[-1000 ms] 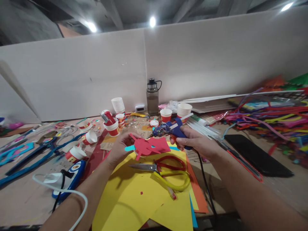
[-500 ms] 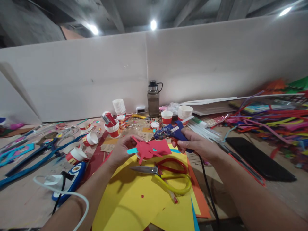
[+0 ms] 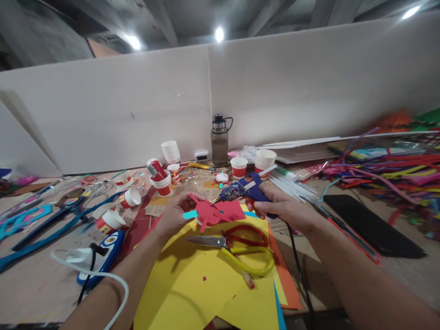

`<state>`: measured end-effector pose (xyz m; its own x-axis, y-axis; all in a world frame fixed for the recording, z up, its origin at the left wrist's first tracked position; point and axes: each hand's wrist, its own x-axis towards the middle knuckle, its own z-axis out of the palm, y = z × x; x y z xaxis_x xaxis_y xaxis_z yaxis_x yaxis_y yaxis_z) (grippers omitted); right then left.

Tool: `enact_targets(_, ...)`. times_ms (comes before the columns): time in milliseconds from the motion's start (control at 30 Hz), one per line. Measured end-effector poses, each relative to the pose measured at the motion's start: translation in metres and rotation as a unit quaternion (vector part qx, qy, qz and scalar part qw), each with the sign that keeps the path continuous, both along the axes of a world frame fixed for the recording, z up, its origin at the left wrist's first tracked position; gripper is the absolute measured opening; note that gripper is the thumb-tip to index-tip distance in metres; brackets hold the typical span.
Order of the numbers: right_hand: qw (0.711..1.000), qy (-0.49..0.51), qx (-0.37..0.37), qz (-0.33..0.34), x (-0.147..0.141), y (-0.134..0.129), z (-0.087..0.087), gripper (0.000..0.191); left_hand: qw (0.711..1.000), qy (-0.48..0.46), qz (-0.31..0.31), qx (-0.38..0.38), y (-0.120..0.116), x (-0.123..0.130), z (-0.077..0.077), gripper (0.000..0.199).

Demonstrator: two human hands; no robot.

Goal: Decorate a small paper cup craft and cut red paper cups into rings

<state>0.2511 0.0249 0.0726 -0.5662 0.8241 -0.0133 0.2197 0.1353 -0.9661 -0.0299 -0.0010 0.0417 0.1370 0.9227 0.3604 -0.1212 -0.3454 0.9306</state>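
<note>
My left hand (image 3: 176,214) is closed on the edge of a red paper piece (image 3: 209,213) with several strips sticking out and a cyan tab at its left. My right hand (image 3: 275,201) grips a blue glue gun (image 3: 254,190), its fingers around the handle. The gun's nozzle points left and down, right at the red paper; whether it touches cannot be told. Below lie scissors (image 3: 223,241) with one red and one yellow handle, on yellow paper sheets (image 3: 185,284).
Paper cups (image 3: 239,168) and a bottle (image 3: 219,142) stand at the back. A black phone (image 3: 373,227) and colourful strips (image 3: 388,176) lie right. At left are tipped cups, a power strip (image 3: 106,256) and blue-handled tools. A black cord hangs from the gun.
The glue gun's nozzle is slightly lower and nearer the red paper's middle. The rest of the view has shifted only a little.
</note>
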Motion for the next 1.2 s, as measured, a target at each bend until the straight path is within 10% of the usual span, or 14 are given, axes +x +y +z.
enact_targets(1200,1.000,-0.017,0.003,-0.021,-0.0028,-0.0037,0.0050,0.031,1.000,0.003,-0.001,0.020,0.0007,-0.0003,-0.0082,0.031)
